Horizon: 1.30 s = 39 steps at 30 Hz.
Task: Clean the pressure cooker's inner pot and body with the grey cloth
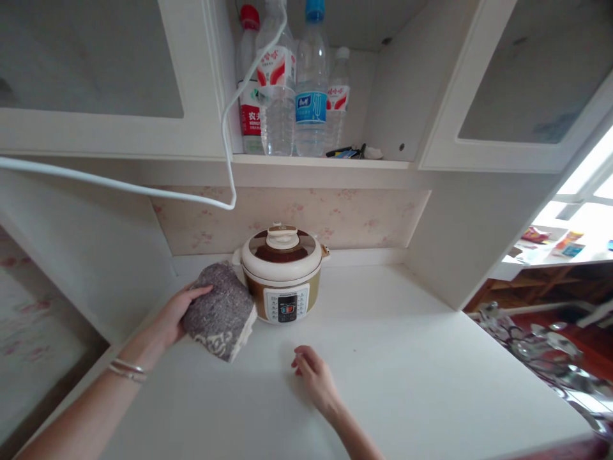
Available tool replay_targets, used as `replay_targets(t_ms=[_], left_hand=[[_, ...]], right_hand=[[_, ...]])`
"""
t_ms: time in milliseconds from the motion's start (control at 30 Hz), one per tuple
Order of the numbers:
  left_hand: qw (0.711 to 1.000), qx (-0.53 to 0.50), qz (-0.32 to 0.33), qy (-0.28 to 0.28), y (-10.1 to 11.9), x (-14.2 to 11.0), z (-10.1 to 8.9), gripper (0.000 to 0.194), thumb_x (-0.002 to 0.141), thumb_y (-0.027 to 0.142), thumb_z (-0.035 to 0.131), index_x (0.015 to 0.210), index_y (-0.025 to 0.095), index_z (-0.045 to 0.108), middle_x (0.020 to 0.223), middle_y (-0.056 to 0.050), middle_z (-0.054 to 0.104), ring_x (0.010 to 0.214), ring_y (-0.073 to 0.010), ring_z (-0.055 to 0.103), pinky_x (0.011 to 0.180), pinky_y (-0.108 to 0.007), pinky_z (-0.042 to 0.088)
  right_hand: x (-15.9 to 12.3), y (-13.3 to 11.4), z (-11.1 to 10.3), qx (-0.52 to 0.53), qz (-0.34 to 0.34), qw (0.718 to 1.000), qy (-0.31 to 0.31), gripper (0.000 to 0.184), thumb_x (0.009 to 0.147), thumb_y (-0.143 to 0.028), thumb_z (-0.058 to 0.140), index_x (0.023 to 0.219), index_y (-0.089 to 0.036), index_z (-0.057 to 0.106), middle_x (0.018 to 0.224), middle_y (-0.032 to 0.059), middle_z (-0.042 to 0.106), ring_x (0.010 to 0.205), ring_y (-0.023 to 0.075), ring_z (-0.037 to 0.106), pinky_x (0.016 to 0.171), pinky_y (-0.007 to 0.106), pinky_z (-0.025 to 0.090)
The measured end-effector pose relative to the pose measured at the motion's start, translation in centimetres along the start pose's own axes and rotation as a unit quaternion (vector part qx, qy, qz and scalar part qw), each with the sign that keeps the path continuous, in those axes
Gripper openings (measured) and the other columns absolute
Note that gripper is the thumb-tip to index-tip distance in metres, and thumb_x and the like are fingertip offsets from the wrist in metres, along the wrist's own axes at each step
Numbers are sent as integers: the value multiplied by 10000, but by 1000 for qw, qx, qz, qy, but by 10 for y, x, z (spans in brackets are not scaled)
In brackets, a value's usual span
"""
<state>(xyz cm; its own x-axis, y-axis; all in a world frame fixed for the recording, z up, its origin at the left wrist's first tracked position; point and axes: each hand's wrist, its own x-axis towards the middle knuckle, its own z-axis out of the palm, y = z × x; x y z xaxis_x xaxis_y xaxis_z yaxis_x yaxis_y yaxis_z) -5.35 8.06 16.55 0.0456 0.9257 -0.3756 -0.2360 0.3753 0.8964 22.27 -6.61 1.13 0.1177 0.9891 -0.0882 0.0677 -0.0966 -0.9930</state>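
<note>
A folded grey-purple towel (220,311) with a pale patterned edge is gripped along its left side by my left hand (181,311). It is held up against the left front of a round electric cooker (282,271), which has a cream lid, a brown top and a front control panel. Whether the towel touches the cooker I cannot tell. In front of the cooker, my right hand (313,377) is over the white counter (407,358) with its fingers curled in. What those fingers hold, if anything, is hidden.
Above the counter, a cabinet shelf (320,161) bears several plastic bottles (311,108) and small loose items (352,152). A white cable (167,195) hangs across the cabinet front. White side panels (460,236) bound the counter. Glassy items (541,345) stand lower at the right.
</note>
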Motion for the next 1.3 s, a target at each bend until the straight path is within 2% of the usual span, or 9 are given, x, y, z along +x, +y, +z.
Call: replay_targets(t_ms=[100, 200, 400, 700, 800, 900, 1067, 1167, 1300], left_hand=[[994, -71, -81, 4, -47, -29, 13, 377, 699, 273, 703, 1067, 198, 658, 844, -115, 724, 765, -306, 698, 677, -447, 563], [982, -116, -126, -85, -99, -52, 42, 459, 719, 338, 703, 1153, 213, 620, 987, -114, 711, 906, -291, 680, 768, -421, 548], [951, -158, -139, -227, -164, -80, 105, 574, 785, 440, 635, 1316, 303, 468, 1244, -86, 605, 1079, -247, 611, 860, -379, 506], [840, -35, -198, -504, -185, -100, 159, 702, 810, 425, 595, 1411, 378, 235, 1349, -153, 467, 791, -266, 699, 674, -413, 527], [871, -5, -174, -460, -194, -88, 153, 620, 795, 393, 614, 1349, 243, 379, 1233, -167, 555, 727, -204, 696, 668, -336, 515], [947, 16, -94, -306, -188, -58, 123, 417, 756, 362, 655, 1119, 175, 568, 1081, -127, 635, 726, -160, 673, 649, -276, 501], [997, -36, 58, -28, -141, 1, 45, 251, 667, 246, 686, 902, 186, 624, 845, -15, 654, 599, -92, 600, 577, -215, 469], [992, -46, 117, 21, -105, 21, 12, 262, 663, 243, 667, 918, 192, 631, 909, -24, 661, 675, -118, 626, 581, -222, 478], [990, -23, 140, 11, -63, 35, 3, 267, 709, 263, 620, 964, 186, 635, 973, -54, 664, 693, -139, 635, 561, -240, 486]], right_hand=[[-9, -29, 17, 160, 56, 975, -143, 561, 817, -624, 508, 1262, -284, 476, 1146, 65, 610, 977, 200, 583, 801, 344, 454], [-11, -50, 22, 280, 112, 930, -210, 635, 826, -682, 427, 1331, -297, 433, 1175, 71, 609, 990, 214, 598, 824, 369, 457], [-14, -49, -26, 318, 109, 941, -22, 743, 752, -397, 680, 1405, -291, 341, 1244, 54, 594, 1043, 221, 605, 901, 359, 461], [-46, -55, -175, 84, 11, 980, 181, 774, 738, -445, 667, 1427, -346, 329, 1266, 56, 587, 966, 252, 650, 801, 377, 524], [-50, -22, -234, -92, 101, 965, 223, 735, 730, -492, 634, 1398, -279, 412, 1174, 89, 640, 907, 257, 664, 773, 377, 519], [-56, 20, -275, -354, 142, 890, 249, 624, 726, -436, 592, 1281, -152, 564, 1194, 163, 610, 1009, 306, 621, 888, 418, 459], [-51, 45, -269, -556, 59, 782, 275, 474, 819, -398, 437, 1234, -233, 595, 1327, 108, 514, 1195, 327, 475, 993, 488, 350], [-19, 20, -231, -502, -11, 815, 288, 405, 827, -378, 440, 1160, -234, 620, 1232, 92, 581, 1145, 287, 504, 986, 443, 359], [49, -43, -172, -189, 8, 954, 233, 319, 805, -406, 532, 1046, -219, 627, 958, 81, 671, 871, 220, 612, 803, 373, 476]])
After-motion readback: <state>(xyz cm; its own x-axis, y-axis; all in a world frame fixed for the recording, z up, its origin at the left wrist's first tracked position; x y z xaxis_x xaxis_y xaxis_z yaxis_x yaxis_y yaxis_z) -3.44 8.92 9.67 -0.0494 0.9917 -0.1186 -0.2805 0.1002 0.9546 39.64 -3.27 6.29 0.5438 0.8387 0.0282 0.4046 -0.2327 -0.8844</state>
